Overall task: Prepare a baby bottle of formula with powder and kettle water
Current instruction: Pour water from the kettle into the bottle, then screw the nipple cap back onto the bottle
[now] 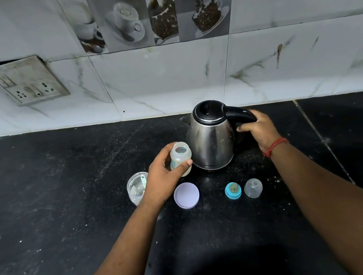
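Pouring step at hand. Left hand [162, 176] gripping the open bottle [180, 158] at frame centre, tilted towards the kettle [210, 138]; right hand [259, 130] curled round the kettle handle. Next, likely: lifting, bringing spout over bottle mouth, pouring slowly. Below: powder jar [137, 188] with scoop at left, lid [186, 195], teat ring [233, 190], cap [253, 188]. Black speckled surface [46, 201]; marbled wall tiles, socket [24, 80] upper left.

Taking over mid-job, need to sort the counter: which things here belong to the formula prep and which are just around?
In use: bottle in left hand; kettle, handle in right hand; open jar with scoop; lilac lid; blue teat ring; clear cap.

Not part of it: wall socket; coffee-picture tiles.
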